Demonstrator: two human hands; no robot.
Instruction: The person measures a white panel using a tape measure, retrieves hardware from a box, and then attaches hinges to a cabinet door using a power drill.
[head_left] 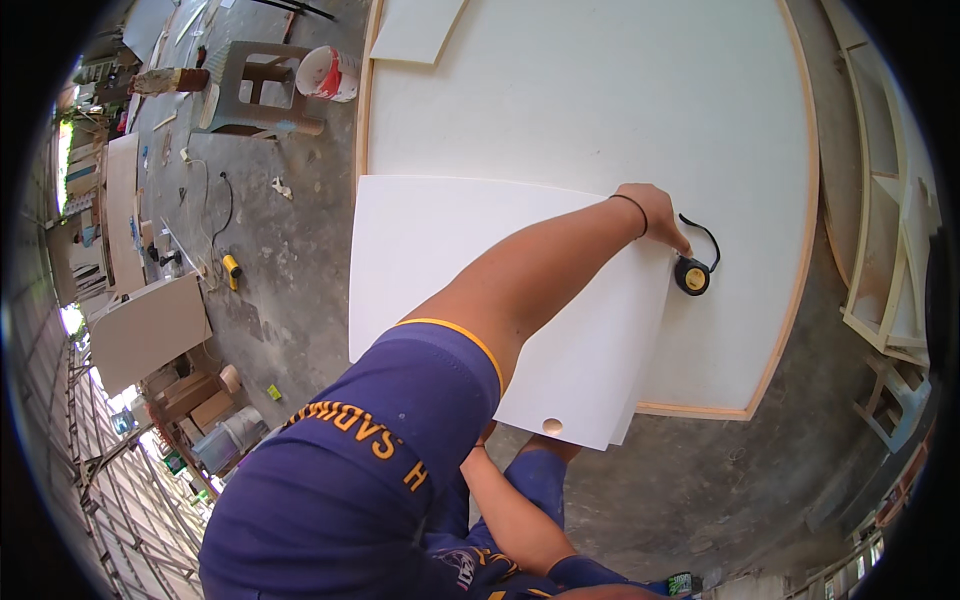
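My left hand (655, 215) is at the far right corner of a white panel (450, 230), its fingers bent in there and partly hidden. One digit stretches down to a black and yellow tape measure (692, 276) with a black wrist strap, seeming to touch it. A second white sheet edge shows beneath the panel's right side. Close to the near edge, the panel has a round hole (552, 426). My right hand (487, 433) is low by that near edge, almost wholly covered by my left sleeve.
Under the panel lies a large pale board (700, 130) with a wooden rim. Another white piece (415, 30) rests at its far left. On the concrete floor are a grey stool (250, 90), a paint-stained bucket (328, 74) and a yellow tool (232, 268). A wooden frame (890, 200) stands right.
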